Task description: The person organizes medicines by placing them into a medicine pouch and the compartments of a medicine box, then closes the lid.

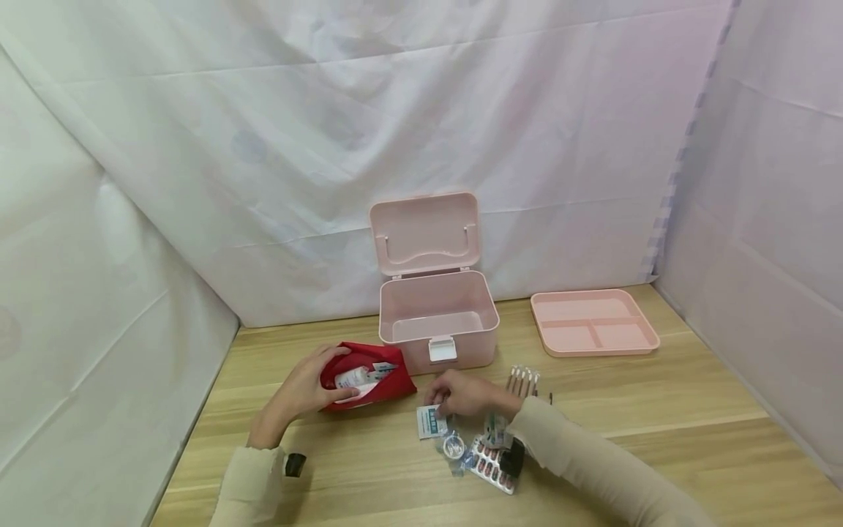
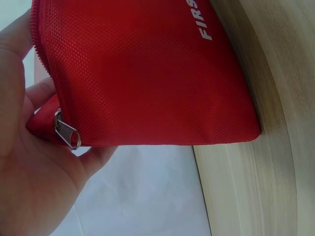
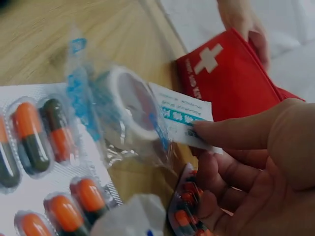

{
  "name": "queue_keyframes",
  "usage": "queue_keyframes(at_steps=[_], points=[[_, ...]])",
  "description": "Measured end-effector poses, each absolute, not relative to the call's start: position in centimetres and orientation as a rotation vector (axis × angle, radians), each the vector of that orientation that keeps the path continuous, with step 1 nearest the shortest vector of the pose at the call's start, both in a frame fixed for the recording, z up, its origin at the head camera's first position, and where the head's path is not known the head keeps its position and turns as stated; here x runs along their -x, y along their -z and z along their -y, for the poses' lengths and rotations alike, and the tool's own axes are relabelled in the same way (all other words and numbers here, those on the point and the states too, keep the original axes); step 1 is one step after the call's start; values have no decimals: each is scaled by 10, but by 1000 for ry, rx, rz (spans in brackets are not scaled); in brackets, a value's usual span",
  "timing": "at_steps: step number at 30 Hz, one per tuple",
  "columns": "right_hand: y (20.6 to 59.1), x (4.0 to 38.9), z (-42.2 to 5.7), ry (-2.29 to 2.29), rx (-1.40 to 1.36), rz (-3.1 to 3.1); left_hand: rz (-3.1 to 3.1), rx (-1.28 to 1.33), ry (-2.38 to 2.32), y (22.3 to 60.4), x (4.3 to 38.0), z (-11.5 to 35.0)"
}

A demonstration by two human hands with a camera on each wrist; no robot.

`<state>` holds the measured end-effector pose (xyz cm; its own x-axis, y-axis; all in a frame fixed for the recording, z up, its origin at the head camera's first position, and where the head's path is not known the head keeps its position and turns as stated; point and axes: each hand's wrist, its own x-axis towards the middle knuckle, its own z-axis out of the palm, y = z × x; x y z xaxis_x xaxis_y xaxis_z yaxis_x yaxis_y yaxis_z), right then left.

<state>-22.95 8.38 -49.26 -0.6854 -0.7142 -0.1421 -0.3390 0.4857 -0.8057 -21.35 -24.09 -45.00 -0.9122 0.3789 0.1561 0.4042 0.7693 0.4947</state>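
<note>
Standing open on the wooden table [image 1: 369,476], the pink box [image 1: 410,356] shows its raised lid [image 1: 428,238] and inside in your head view, which alone brings in the compartmented tray [image 1: 568,338] to its right. Next in size, the red pouch [image 1: 388,389] sits at the box's front left corner; from above you see a white bottle [image 1: 352,378] within its gaping mouth, while your right wrist view adds the white cross [image 3: 208,65] on its face. Your left hand [image 1: 306,388] grasps the pouch by one end, and your right hand [image 1: 469,395] pinches a small packet between thumb and fingers. Near that right hand lies a blister sheet [image 1: 490,465], whose orange-and-dark capsules come clear only in your right wrist view, as does the clear wrapper around the white roll [image 1: 454,446]. Smaller is the pinched packet [image 1: 429,423] itself, just in front of the box; whether it touches the table, you cannot tell. Your head view alone shows the swabs [image 1: 523,380]; your left wrist view alone, the metal zipper pull [image 2: 67,132].
</note>
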Motion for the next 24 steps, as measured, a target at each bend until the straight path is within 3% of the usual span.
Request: queue_keyframes(at_steps=[12,24], points=[[473,224,-89,1369,682,-2130,2862,665,822,454,213,244],[428,212,-71,1559,763,-2064,2877,660,814,453,215,241]])
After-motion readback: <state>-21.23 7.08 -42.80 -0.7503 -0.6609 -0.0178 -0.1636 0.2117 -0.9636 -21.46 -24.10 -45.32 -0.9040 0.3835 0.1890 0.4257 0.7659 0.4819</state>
